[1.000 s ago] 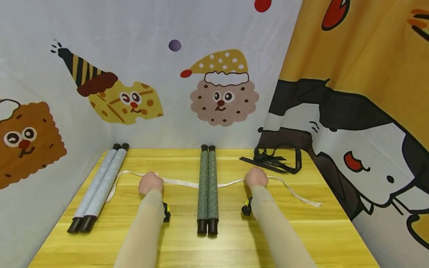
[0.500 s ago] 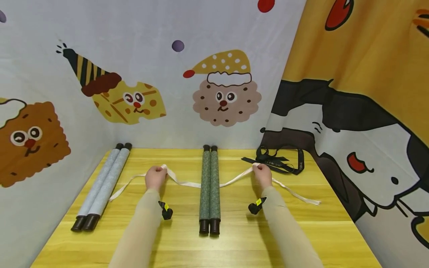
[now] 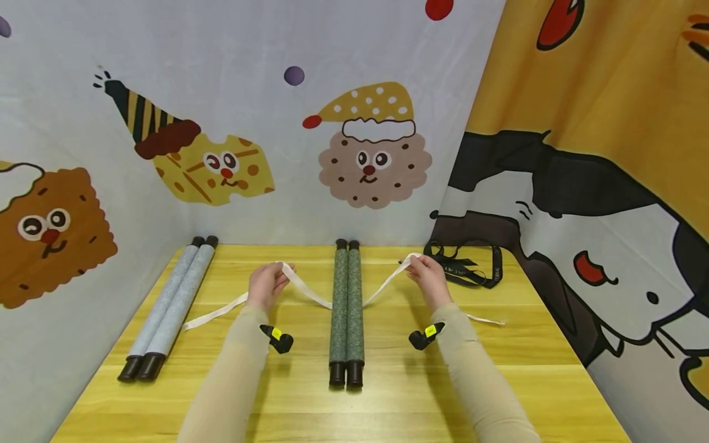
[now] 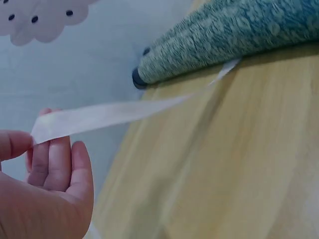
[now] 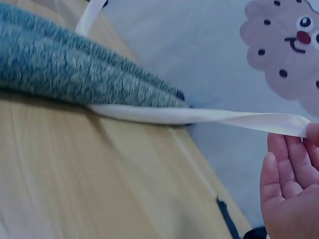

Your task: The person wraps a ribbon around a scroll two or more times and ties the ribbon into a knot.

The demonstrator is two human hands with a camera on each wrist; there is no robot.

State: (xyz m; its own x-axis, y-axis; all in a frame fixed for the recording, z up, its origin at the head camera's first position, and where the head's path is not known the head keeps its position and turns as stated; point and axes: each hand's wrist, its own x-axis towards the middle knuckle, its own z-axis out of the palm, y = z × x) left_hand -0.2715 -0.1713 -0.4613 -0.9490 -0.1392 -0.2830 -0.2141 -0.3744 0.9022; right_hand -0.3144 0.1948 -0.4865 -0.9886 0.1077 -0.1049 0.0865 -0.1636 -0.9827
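A green patterned scroll (image 3: 346, 301), rolled from both ends into two side-by-side rolls with dark end caps, lies lengthwise mid-table. A white ribbon (image 3: 306, 294) passes beneath it and rises on either side. My left hand (image 3: 266, 284) pinches the ribbon left of the scroll, between thumb and fingers; the left wrist view shows the ribbon (image 4: 109, 114) slanting down to the scroll (image 4: 209, 42). To the right, my right hand (image 3: 429, 277) pinches the other side of the ribbon, its thumb partly cut off in the right wrist view. Both ribbon tails hang outward onto the table.
A pale blue-grey double scroll (image 3: 172, 307) lies slanted along the table's left side. A tangled black ribbon with lettering (image 3: 465, 267) lies at the back right. Printed cloth (image 3: 249, 221) hangs behind the wooden table (image 3: 310, 406), and a yellow curtain (image 3: 532, 92) hangs at the right.
Both hands have gone from low over the table to higher up, lifting the ribbon on both sides of the green scroll. The right tail has been drawn inward. The scrolls stay put.
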